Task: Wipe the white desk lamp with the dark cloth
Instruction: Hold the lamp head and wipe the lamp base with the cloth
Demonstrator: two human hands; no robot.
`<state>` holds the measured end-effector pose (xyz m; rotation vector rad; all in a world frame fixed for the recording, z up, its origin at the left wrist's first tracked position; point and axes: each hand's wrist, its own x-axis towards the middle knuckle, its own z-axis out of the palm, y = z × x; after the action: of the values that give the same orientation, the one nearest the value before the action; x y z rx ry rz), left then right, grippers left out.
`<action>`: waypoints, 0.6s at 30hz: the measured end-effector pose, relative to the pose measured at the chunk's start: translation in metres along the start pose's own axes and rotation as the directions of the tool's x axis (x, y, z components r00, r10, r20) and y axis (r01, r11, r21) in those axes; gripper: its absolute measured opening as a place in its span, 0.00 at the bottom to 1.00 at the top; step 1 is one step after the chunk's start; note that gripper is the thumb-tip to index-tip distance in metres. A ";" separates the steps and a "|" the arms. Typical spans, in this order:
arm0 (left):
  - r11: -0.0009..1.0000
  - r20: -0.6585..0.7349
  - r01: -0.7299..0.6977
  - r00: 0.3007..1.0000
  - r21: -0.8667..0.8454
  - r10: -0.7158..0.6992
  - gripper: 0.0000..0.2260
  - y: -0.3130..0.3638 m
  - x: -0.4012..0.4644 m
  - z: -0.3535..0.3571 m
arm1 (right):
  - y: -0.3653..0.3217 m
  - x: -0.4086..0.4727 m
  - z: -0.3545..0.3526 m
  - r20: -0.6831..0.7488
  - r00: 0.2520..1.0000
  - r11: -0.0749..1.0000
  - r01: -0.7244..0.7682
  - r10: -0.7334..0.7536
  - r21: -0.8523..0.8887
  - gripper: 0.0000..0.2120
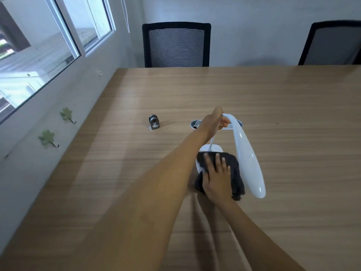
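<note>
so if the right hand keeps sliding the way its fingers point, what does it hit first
Probably the lamp's thin stem: the right hand lies flat on the dark cloth, fingers aimed at it across the base.

The lamp (247,157) is glossy white all over, head, thin stem and flat base alike, with small bright highlights along the head. The cloth (235,173) on the base is dark charcoal grey. The bench (293,114) is light brown with fine straight wood grain. A small silver metal object (154,122) stands on it. Two chairs (176,45) have black frames and grey mesh backs with thin horizontal stripes. The wall is pale grey, with green leaf-shaped hooks (66,114).
</note>
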<state>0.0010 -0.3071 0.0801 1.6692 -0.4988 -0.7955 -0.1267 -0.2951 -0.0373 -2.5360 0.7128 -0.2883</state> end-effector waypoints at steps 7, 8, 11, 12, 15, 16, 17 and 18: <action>0.999 0.026 -0.014 1.000 -0.033 0.014 0.19 -0.001 0.001 0.005 | -0.010 -0.011 -0.015 -0.019 0.980 0.931 -0.184 0.200 0.314 0.22; 0.999 0.025 -0.013 1.000 -0.030 0.014 0.19 0.000 -0.001 0.006 | -0.010 -0.014 -0.018 -0.047 0.983 0.950 -0.160 0.179 0.268 0.22; 1.000 0.023 -0.012 1.000 -0.009 0.012 0.21 0.001 -0.002 0.005 | -0.006 -0.013 -0.020 -0.047 0.976 0.950 -0.194 0.211 0.244 0.22; 1.000 0.018 -0.009 1.000 -0.009 0.009 0.20 0.001 -0.002 0.005 | -0.008 -0.012 -0.019 -0.037 0.973 0.948 -0.212 0.227 0.237 0.23; 1.000 0.006 -0.008 1.000 -0.018 0.008 0.20 0.001 -0.001 0.006 | -0.015 -0.010 -0.014 -0.045 0.973 0.957 -0.214 0.226 0.196 0.23; 1.000 0.008 -0.006 1.000 -0.014 0.006 0.20 0.001 -0.001 0.006 | -0.011 -0.010 -0.011 -0.008 0.983 0.966 -0.178 0.182 0.188 0.22; 1.000 0.010 -0.009 1.000 -0.013 0.009 0.21 0.001 0.000 0.007 | -0.007 -0.011 -0.010 -0.006 0.990 0.985 -0.141 0.143 0.095 0.22; 1.000 0.007 -0.008 1.000 -0.013 0.008 0.21 0.001 0.000 0.007 | -0.002 -0.013 -0.008 0.037 0.993 0.993 -0.114 0.113 0.032 0.23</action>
<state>-0.0046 -0.3123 0.0807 1.6515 -0.5040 -0.7977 -0.1393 -0.2894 -0.0305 -2.4510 0.8282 -0.2149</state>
